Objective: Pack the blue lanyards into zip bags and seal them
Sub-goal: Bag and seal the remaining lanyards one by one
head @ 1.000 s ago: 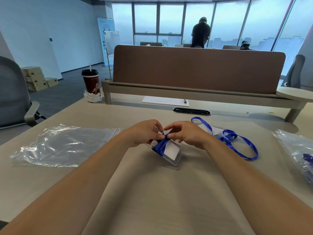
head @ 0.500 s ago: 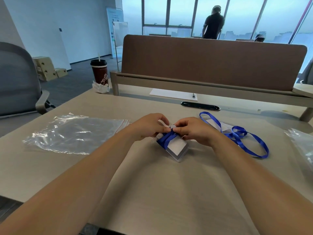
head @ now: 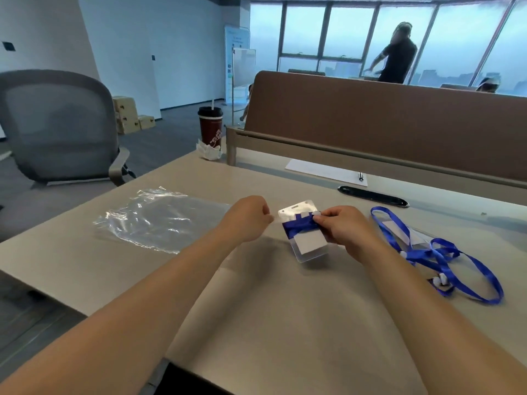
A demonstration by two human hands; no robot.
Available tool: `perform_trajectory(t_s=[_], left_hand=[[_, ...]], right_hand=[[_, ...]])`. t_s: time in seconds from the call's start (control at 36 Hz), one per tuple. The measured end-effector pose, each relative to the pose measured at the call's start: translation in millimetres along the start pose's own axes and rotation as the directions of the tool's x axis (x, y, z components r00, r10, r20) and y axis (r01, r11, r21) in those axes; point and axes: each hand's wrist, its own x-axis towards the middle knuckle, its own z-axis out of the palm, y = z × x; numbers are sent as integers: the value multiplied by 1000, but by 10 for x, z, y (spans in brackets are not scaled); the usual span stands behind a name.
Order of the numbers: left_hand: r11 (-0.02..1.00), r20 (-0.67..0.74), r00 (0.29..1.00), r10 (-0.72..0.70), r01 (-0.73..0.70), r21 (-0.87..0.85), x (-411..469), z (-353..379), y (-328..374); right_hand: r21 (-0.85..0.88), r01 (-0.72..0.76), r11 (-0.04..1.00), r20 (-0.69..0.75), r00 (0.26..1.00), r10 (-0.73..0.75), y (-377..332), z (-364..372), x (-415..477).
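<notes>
A clear badge holder (head: pixel 309 243) with its blue lanyard wound around it is held just above the desk. My right hand (head: pixel 345 229) pinches the wound strap on the holder's right side. Just left of the holder is my left hand (head: pixel 248 218), fingers curled, apart from it; whether it holds anything is hidden. A stack of clear zip bags (head: pixel 159 220) lies flat on the desk to the left. A second blue lanyard (head: pixel 436 252) with its badge holder lies loose on the desk at the right.
A dark coffee cup (head: pixel 210 126) stands at the desk's far left corner by a brown divider (head: pixel 385 121). A sheet of paper with a pen (head: pixel 328 171) lies below the divider. A grey office chair (head: pixel 57 126) is at the left. A person stands by the far windows.
My left hand has come off the wrapped holder and moved a little to the left. My right hand keeps hold of it. The camera has turned left.
</notes>
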Motion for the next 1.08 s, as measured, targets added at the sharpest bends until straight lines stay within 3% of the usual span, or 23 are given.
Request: perform_trajectory(t_s=[0.11, 0.28, 0.56, 0.81, 0.89, 1.08], left_hand=[[991, -39, 995, -95, 98, 95, -10, -143, -262], [950, 29, 984, -177, 163, 268, -24, -250, -525], [926, 116, 977, -181, 130, 353, -27, -193, -542], [961, 64, 987, -147, 127, 247, -42, -300, -540], [981, 64, 985, -163, 155, 114, 3, -380, -520], [991, 125, 984, -128, 132, -19, 33, -421, -290]], right_hand=[[8, -2, 1000, -58, 998, 3, -38, 189, 104], [-29, -8, 1000, -104, 995, 5, -109, 428, 171], [-41, 0, 999, -73, 997, -3, -163, 595, 177], [-6, 4, 1000, -93, 996, -5, -144, 600, 234], [18, 27, 999, -100, 995, -25, -177, 546, 223], [179, 63, 982, -154, 988, -36, -229, 302, 201]])
